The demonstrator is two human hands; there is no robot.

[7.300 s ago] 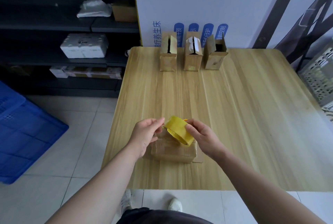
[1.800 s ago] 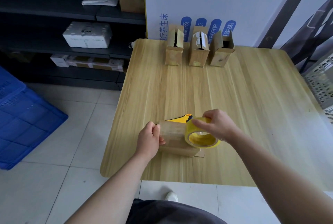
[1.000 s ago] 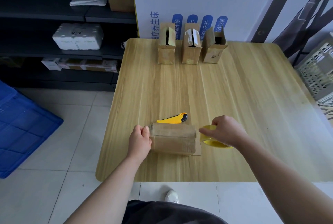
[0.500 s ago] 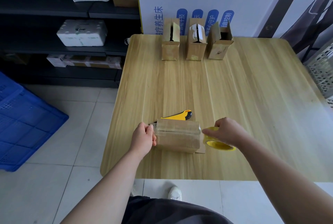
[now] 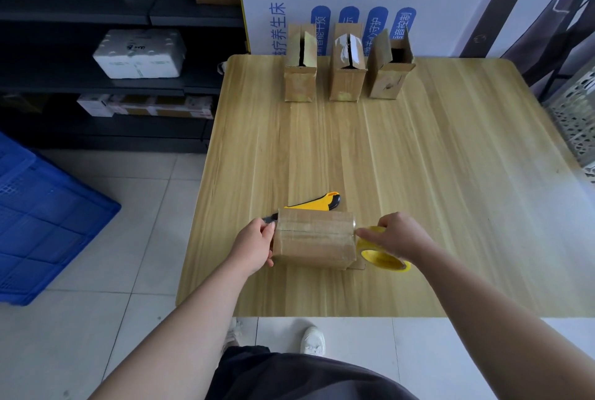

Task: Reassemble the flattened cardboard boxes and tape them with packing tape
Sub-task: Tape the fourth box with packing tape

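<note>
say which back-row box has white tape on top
The middle box: white strips on its top flaps; the left box and right box show none.

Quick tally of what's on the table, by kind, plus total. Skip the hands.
cardboard box: 4 (this one near the front edge, three standing at the far edge)
tape roll: 1
utility knife: 1
total: 6
</note>
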